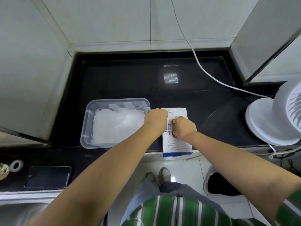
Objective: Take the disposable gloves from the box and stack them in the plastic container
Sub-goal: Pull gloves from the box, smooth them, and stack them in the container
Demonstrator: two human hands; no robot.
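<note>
Curling into a fist at the left edge of the white-and-blue cardboard glove box (177,145), the left hand (155,119) hides whatever it may hold. The right hand (184,126) bends over the box top with its fingertips concealed, so its hold cannot be told. Translucent disposable gloves (117,124) lie piled in the clear plastic container (84,128) just beside the box.

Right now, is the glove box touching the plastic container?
Apart. The head view shows dark counter between the plastic container and the glove box, just beyond the left hand.

Glove box (177,146) at counter (130,82) front edge; left hand (156,119), right hand (184,127) curled on it (grip unclear); plastic container (85,128) just left, gloves (117,124) piled inside.
</note>
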